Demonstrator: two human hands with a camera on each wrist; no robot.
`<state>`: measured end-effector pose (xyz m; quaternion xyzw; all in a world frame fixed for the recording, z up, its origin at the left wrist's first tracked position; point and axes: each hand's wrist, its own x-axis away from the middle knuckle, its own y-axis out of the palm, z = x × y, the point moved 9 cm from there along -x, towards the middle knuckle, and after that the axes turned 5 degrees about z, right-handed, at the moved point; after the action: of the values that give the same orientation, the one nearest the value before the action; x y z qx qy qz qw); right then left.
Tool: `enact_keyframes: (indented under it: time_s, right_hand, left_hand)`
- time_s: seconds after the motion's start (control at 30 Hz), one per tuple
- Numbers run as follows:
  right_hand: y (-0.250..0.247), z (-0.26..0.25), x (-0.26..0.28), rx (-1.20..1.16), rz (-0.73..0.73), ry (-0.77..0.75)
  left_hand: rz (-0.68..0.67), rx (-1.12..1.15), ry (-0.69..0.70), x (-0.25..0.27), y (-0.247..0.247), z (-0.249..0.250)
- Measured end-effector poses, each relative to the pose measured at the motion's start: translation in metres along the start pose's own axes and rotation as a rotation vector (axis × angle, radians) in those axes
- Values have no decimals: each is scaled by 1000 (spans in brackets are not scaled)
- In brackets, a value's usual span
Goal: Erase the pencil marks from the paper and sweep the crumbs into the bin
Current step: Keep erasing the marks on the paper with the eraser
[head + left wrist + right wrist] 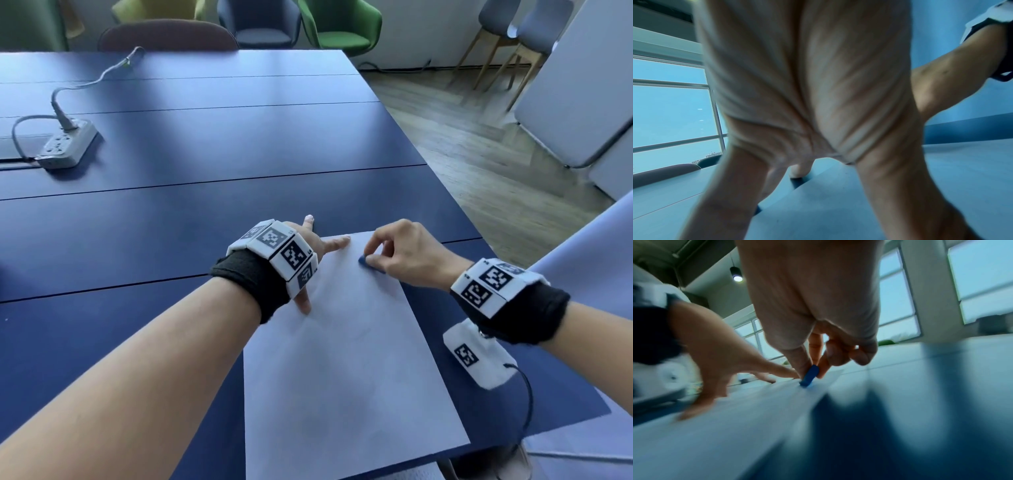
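A white sheet of paper (346,359) lies on the dark blue table (171,212), near its front right corner. My left hand (308,253) presses flat on the sheet's far left edge, fingers spread and straight (890,186). My right hand (397,257) pinches a small blue eraser (363,261) between thumb and fingers. The eraser (809,375) stands on end, its lower tip touching the paper (735,418) near the far edge. No pencil marks or crumbs are plain to see on the sheet. No bin is in view.
A grey power strip (65,145) with a plugged cable sits at the far left of the table. Chairs (339,27) stand beyond the table's far edge. The table's right edge runs close to the paper, with wood floor (479,144) past it.
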<state>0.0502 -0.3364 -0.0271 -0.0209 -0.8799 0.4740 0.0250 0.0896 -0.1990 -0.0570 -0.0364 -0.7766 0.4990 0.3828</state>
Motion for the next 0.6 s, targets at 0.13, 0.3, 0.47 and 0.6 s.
enact_keyframes:
  time_s: [0.13,0.3,0.47,0.6]
  right_hand:
    - [6,-4,4,-8,-12,-4]
    - [-2,2,-1,18,14,10]
    - [14,-7,11,-18,-80,-14]
    - [-7,6,-3,11,42,37]
  left_hand:
    - [-9,4,-6,2,0,-1]
    - [-2,2,-4,2,-1,0]
    - [-5,1,-5,3,-2,-1]
    - [-5,5,-6,2,-1,0]
